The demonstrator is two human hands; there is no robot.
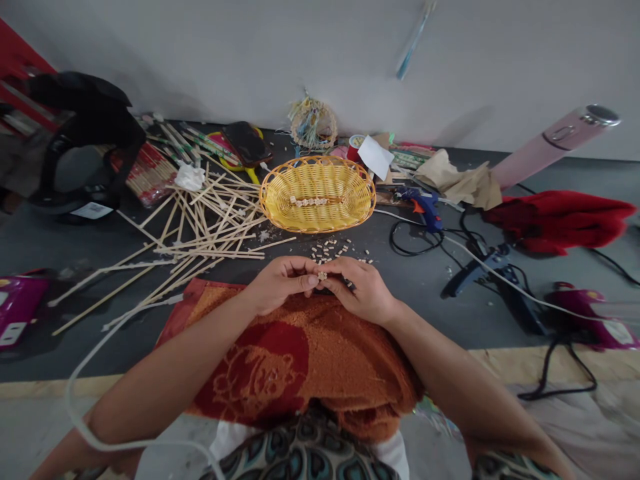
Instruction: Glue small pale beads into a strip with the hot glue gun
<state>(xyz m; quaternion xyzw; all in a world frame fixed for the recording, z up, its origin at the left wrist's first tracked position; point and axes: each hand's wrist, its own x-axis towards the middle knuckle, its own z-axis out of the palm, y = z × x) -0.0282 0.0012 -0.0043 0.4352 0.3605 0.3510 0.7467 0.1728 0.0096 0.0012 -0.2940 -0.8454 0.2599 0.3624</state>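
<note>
My left hand and my right hand meet above an orange towel. A small pale flower-shaped piece is pinched between the fingertips of both. Just beyond my fingers lie several tiny pale cut pieces, loose on the dark table. Farther back stands a yellow woven basket, and a short row of joined pale pieces rests inside it.
Pale thin sticks sprawl to the left. On the right are a blue glue gun, its cable, dark blue pliers-like tool, red cloth and pink flask. A white cable crosses my left arm.
</note>
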